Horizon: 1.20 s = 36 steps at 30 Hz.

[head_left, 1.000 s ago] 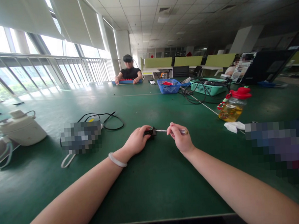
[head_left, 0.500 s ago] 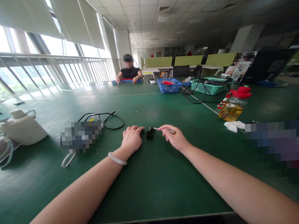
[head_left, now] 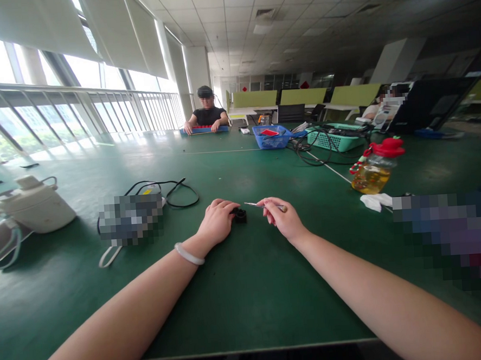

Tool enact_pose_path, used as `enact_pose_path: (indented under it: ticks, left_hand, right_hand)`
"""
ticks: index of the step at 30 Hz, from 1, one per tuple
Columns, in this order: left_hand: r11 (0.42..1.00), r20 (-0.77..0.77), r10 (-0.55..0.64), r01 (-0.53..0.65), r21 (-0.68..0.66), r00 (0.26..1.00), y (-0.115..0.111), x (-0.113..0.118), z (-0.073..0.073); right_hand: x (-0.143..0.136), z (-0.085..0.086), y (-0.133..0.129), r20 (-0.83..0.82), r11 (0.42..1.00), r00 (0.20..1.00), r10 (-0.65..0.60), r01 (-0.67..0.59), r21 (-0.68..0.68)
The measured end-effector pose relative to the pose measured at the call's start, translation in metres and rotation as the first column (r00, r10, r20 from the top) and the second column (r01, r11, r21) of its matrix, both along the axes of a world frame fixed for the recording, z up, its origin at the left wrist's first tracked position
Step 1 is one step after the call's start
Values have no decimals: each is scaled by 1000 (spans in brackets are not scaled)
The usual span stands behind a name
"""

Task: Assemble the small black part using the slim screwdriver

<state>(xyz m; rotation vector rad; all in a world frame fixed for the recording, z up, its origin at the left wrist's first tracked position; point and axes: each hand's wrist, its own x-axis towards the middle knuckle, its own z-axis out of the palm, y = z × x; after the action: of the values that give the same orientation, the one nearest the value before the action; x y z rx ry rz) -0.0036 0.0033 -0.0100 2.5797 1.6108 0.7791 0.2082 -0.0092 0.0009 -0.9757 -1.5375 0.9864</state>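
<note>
A small black object [head_left: 240, 216] rests on the green table in front of me. My left hand [head_left: 217, 222], with a white bangle at its wrist, lies just left of it, its fingertips against the black object's left side. Between the thumb and fingers of my right hand [head_left: 282, 218] is a thin metal tool [head_left: 283, 208] with a brownish end. The slim tip points left, a little above and to the right of the black object, apart from it. The undersides of my left fingers are hidden.
On the green table [head_left: 248, 299] stand a white container [head_left: 38, 206], a blurred device [head_left: 131, 219] with a black cable, a red-lidded bottle [head_left: 372, 172], a blue basket [head_left: 271, 139] and a green basket [head_left: 336, 139]. A person [head_left: 207, 116] sits at the far side.
My left hand has shifted slightly right, onto the black object's edge. The tool's tip has moved back from the black object, with my right hand slightly farther right.
</note>
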Motion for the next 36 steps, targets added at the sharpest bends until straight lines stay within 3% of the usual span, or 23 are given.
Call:
enact_pose_path:
  ticks: [5, 8, 13, 19, 36]
  left_hand:
    - [999, 29, 46, -47, 8, 998, 2, -1, 2]
    - [998, 125, 53, -56, 25, 991, 0, 0, 6]
    - [996, 268, -69, 51, 74, 961, -7, 5, 14]
    - [979, 217, -202, 192, 65, 955, -9, 9, 14]
    - [972, 188, -231, 235, 3, 955, -12, 7, 15]
  right_hand:
    - [-1, 1, -1, 25, 1000, 1000, -4, 4, 5]
    - [-1, 3, -3, 28, 1000, 1000, -7, 7, -1]
    - [0, 4, -3, 23, 1000, 999, -26, 26, 2]
    - [-1, 4, -3, 19, 999, 999, -35, 35, 8]
    - [-2, 4, -5, 53, 999, 998, -29, 28, 26]
